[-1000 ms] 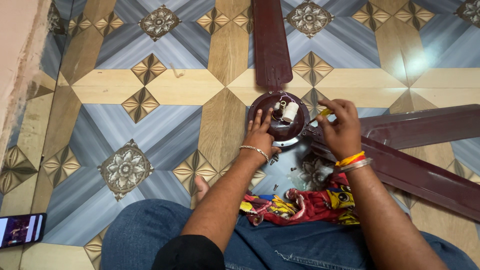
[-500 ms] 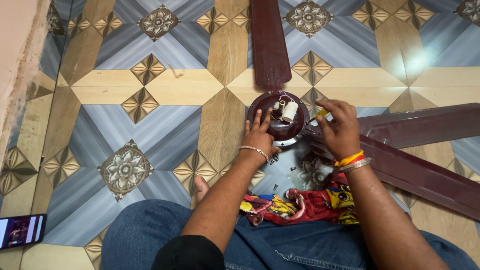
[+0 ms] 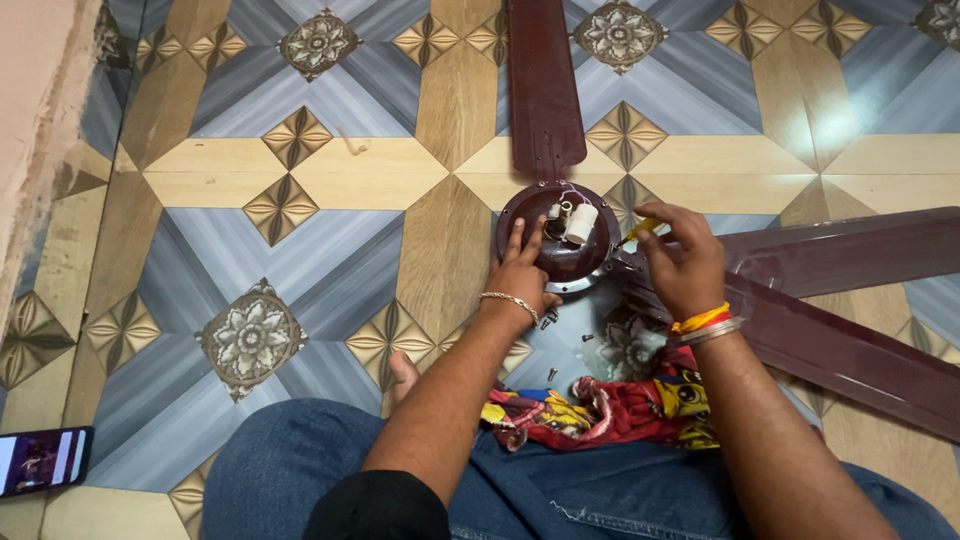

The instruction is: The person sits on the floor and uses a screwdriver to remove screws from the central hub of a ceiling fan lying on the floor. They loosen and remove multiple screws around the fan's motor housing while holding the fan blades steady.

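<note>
Little has moved since the earlier frame: the right hand (image 3: 680, 262) has drifted slightly toward the middle of the fan hub, and the left hand (image 3: 522, 268) has stayed where it was.

The ceiling fan (image 3: 565, 240) lies on the patterned tile floor (image 3: 300, 180) in front of the person's knees, its round maroon hub open, with a white capacitor (image 3: 580, 222) and thin wires showing inside. 3 long blades (image 3: 540, 90) spread out from it. It looks heavy and stiff, with a smooth painted shell that could slip under the palm; the wiring inside looks delicate. The hub rim seems the safest place to hold, not the blades or the wires.

The left hand is spread flat and open, fingers pressed on the hub's near edge, gripping nothing. The right hand is curled closed around a small screwdriver (image 3: 636, 232) with a yellow handle, its tip pointing into the hub.

A few loose screws (image 3: 550, 318) lie on the floor by the left wrist. A colourful cloth (image 3: 600, 410) rests on the lap, and a phone (image 3: 40, 460) sits far to the left.
</note>
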